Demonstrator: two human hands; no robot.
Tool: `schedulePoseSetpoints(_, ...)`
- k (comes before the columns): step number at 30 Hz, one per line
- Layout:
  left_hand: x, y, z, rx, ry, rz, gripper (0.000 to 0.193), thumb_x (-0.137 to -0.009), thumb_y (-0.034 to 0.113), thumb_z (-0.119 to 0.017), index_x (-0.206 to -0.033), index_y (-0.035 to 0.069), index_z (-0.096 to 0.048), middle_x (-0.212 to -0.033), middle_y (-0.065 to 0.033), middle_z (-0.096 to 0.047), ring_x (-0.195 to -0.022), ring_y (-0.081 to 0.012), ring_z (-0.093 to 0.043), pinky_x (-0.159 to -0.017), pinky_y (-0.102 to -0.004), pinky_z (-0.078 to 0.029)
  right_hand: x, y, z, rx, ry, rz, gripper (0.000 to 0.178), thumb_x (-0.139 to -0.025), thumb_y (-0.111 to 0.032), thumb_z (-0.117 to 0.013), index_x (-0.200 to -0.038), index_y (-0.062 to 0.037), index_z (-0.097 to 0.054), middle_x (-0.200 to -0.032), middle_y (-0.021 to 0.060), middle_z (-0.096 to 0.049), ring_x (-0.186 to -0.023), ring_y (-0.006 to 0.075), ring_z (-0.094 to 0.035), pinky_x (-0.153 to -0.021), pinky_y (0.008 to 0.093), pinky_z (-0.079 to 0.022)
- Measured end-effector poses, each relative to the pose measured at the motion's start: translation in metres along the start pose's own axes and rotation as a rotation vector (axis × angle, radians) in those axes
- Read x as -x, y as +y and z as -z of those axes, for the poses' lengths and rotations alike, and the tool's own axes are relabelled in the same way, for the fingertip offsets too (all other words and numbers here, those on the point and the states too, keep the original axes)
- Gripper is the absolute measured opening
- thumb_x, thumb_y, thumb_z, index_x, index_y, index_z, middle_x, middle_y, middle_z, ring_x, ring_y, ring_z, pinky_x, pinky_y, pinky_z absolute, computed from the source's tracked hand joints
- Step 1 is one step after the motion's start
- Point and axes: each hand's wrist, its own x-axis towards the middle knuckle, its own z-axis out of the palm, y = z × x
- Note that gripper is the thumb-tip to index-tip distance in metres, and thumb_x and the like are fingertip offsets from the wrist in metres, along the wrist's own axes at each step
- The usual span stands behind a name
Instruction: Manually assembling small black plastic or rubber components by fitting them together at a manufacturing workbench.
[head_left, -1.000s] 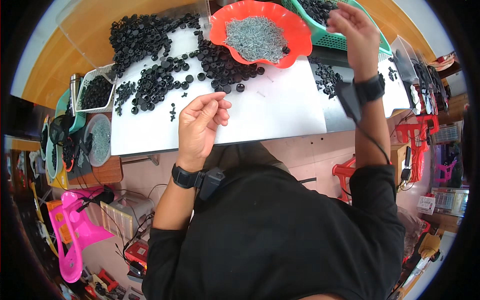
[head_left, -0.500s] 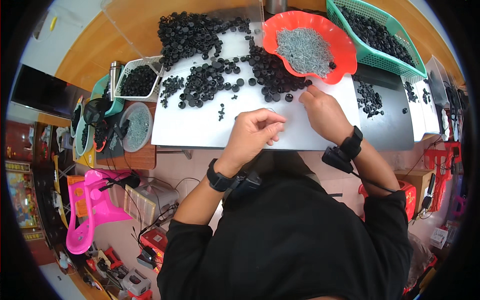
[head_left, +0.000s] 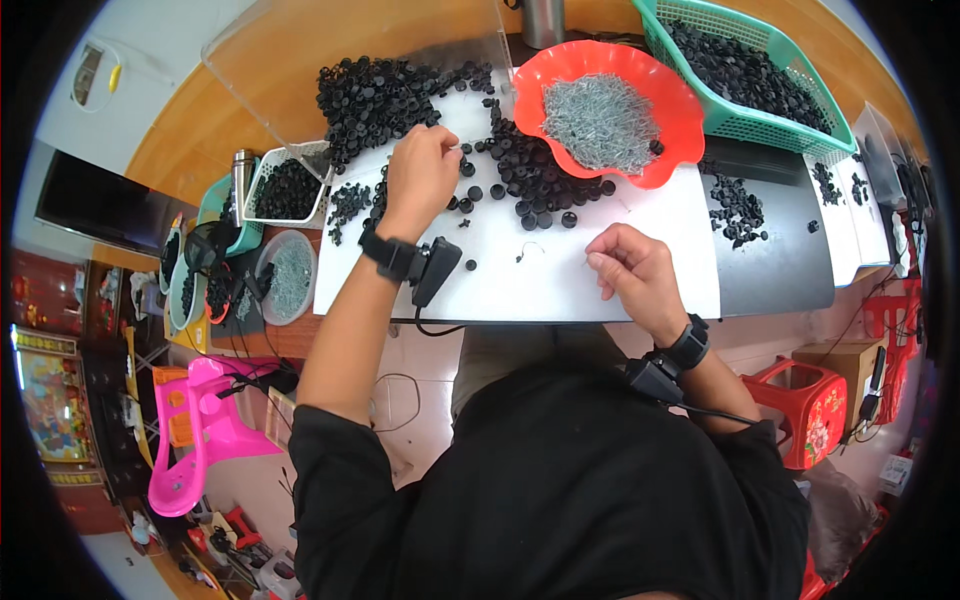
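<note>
My left hand [head_left: 420, 178] reaches over the white work surface [head_left: 440, 292] to the loose black round caps [head_left: 466, 204]. Its fingers are curled together at the edge of those caps, and what they hold, if anything, is hidden. Nearer the front edge, my right hand [head_left: 640, 276] has thumb and forefinger pinched; anything between them is too small to name. To its left lies a thin, curved, wire-like piece [head_left: 531, 248]. A denser group of black caps [head_left: 535, 178] sits beside the red scalloped bowl [head_left: 682, 112], which holds many small silvery metal pins [head_left: 603, 122].
Behind my left hand is a large black heap [head_left: 372, 105] by a clear plastic panel [head_left: 262, 60]. Green basket [head_left: 765, 135] and dark mat [head_left: 780, 270] with small black parts are at right. A white basket [head_left: 315, 215] and round tub [head_left: 312, 262] stand at left.
My left hand has moved away from me and leftward to the caps. My right hand has drawn back from the caps beside the red bowl toward the front edge. The view has shifted slightly.
</note>
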Motion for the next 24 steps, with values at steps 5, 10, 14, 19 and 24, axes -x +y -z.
schedulePoseSetpoints(5,-0.018,0.009,-0.015,-0.379,-0.118,0.017,0.019,-0.071,0.014,-0.069,-0.083,0.0,-0.064,-0.086,-0.0164,-0.061,-0.08,-0.0323,-0.061,-0.07,-0.0397,-0.048,0.002,0.005,0.0,-0.011,-0.002,0.065,0.002,-0.083,-0.001,-0.058,-0.081,0.0003,-0.057,-0.067,0.0005,-0.054,-0.055,0.0047,-0.049,-0.046,0.0195,-0.042)
schedulePoseSetpoints(10,-0.024,0.013,-0.024,-0.437,-0.111,0.042,0.016,-0.072,0.014,-0.068,-0.079,0.001,-0.061,-0.087,-0.0158,-0.061,-0.081,-0.0332,-0.061,-0.069,-0.0413,-0.049,0.002,0.005,0.0,-0.006,-0.009,0.096,0.003,-0.083,-0.001,-0.058,-0.08,0.0002,-0.056,-0.066,0.0004,-0.053,-0.054,0.0051,-0.049,-0.045,0.0198,-0.041)
schedulePoseSetpoints(14,-0.024,0.017,-0.028,-0.511,-0.103,-0.008,0.01,-0.069,0.009,-0.064,-0.076,0.002,-0.061,-0.083,-0.0156,-0.062,-0.077,-0.0336,-0.062,-0.067,-0.0421,-0.049,0.002,0.006,0.001,0.013,-0.019,0.126,0.004,-0.083,-0.001,-0.058,-0.079,0.0005,-0.056,-0.066,0.0007,-0.053,-0.054,0.0053,-0.049,-0.045,0.02,-0.041)
schedulePoseSetpoints(19,-0.023,0.02,-0.022,-0.452,-0.121,-0.066,0.007,-0.065,0.0,-0.059,-0.07,-0.001,-0.063,-0.078,-0.0209,-0.063,-0.075,-0.0355,-0.063,-0.067,-0.0409,-0.051,0.002,0.01,0.001,-0.01,0.01,0.139,0.003,-0.082,-0.001,-0.059,-0.08,0.0006,-0.057,-0.067,0.0012,-0.054,-0.054,0.0054,-0.049,-0.045,0.02,-0.041)
schedulePoseSetpoints(24,-0.011,0.013,-0.016,-0.221,-0.181,-0.055,0.012,-0.066,0.003,-0.06,-0.077,0.001,-0.066,-0.076,-0.0158,-0.064,-0.071,-0.0309,-0.063,-0.066,-0.0396,-0.049,0.003,0.008,0.0,-0.028,0.017,0.123,0.003,-0.082,-0.001,-0.059,-0.081,0.0006,-0.057,-0.067,0.0012,-0.055,-0.054,0.0053,-0.049,-0.045,0.0197,-0.041)
